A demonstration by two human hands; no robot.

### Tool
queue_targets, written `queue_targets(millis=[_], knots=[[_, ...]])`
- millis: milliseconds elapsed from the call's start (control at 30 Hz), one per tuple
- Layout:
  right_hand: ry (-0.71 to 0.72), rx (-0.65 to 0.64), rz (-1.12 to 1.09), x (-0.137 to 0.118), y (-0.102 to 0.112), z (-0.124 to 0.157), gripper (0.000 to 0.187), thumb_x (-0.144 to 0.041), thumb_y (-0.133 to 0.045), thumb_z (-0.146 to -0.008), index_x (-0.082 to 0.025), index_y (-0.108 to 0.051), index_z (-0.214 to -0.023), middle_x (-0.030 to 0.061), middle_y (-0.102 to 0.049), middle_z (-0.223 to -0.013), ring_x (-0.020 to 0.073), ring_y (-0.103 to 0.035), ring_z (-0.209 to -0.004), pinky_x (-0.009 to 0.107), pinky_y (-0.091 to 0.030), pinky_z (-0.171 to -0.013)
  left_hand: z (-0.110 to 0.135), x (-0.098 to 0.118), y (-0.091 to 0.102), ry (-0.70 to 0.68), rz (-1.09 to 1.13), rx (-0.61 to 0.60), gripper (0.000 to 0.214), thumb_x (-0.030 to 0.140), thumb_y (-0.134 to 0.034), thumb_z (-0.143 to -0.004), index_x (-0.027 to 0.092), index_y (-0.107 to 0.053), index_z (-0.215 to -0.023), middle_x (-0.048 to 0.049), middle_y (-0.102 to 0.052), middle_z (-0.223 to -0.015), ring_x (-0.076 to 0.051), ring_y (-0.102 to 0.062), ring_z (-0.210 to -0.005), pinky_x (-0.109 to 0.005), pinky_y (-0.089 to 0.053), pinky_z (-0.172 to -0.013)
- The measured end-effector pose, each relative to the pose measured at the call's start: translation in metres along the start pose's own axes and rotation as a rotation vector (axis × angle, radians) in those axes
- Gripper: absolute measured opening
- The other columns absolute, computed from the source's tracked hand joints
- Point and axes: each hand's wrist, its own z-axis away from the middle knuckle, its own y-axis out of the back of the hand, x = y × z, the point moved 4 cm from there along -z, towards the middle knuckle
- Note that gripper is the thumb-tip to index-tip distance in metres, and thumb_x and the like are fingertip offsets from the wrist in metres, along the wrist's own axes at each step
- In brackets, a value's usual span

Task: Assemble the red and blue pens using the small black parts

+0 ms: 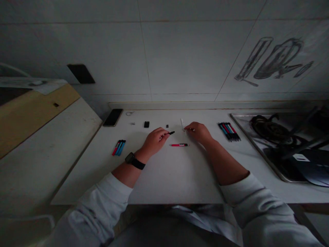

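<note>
My left hand [156, 140], with a dark watch on its wrist, pinches a short black pen part [171, 132] that points to the right. To the right, my right hand [199, 132] has its fingertips pressed together at the lower end of some thin whitish strips [182, 124] on the table. What those fingers hold is too small to make out. Just below, between the hands, lies a red pen [180, 145] with a black tip. A small dark piece [167, 126] and a black ridged block [146, 124] rest beyond my left hand.
Several assembled pens [229, 132] lie in a row at the right, beside a gas stove [257, 137]. Red and blue pen barrels [119, 148] are at the left. Tiny springs [132, 124], a wire ring [130, 113] and a phone [113, 117] sit near the back wall.
</note>
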Motion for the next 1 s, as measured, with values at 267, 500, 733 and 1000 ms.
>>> queue_targets(millis=[267,500,733,1000], knots=[[0.066,-0.179,0.145,-0.015,0.000,0.003,0.019,-0.017,-0.063,-0.091,-0.023,-0.080,-0.096,0.0073,-0.073,-0.104,0.0203,-0.067,-0.094,0.029,-0.048,-0.087,0.000,0.000,0.001,-0.014,-0.022,-0.012,0.018,0.030,-0.056,-0.101,0.021,-0.072,-0.102,-0.0057,-0.069,-0.100,-0.018,-0.065,-0.090,-0.032,-0.054,-0.078],[0.054,-0.268,0.307,-0.028,-0.003,0.010,0.016,-0.021,-0.061,-0.094,-0.019,-0.077,-0.099,0.0149,-0.069,-0.110,0.0275,-0.064,-0.102,0.035,-0.047,-0.087,0.000,0.000,0.000,-0.006,-0.022,-0.033,0.018,0.030,-0.057,-0.101,0.021,-0.072,-0.103,-0.0052,-0.069,-0.099,-0.017,-0.064,-0.088,-0.031,-0.054,-0.078],[-0.033,-0.195,0.222,-0.030,-0.001,0.009,0.022,-0.018,-0.049,-0.100,-0.016,-0.069,-0.108,0.0163,-0.071,-0.110,0.0263,-0.065,-0.099,0.034,-0.047,-0.084,0.001,-0.002,0.000,0.004,-0.030,-0.037,0.018,0.030,-0.057,-0.101,0.020,-0.072,-0.103,-0.0058,-0.069,-0.100,-0.017,-0.064,-0.086,-0.031,-0.053,-0.077],[-0.108,0.220,-0.692,-0.030,0.017,0.000,0.021,-0.035,-0.062,-0.091,-0.023,-0.071,-0.106,0.0060,-0.074,-0.097,0.0192,-0.068,-0.089,0.034,-0.053,-0.084,0.001,-0.006,-0.001,-0.016,-0.039,0.002,0.013,0.026,-0.064,-0.098,0.020,-0.073,-0.104,-0.0040,-0.068,-0.099,-0.015,-0.063,-0.086,-0.029,-0.053,-0.077]])
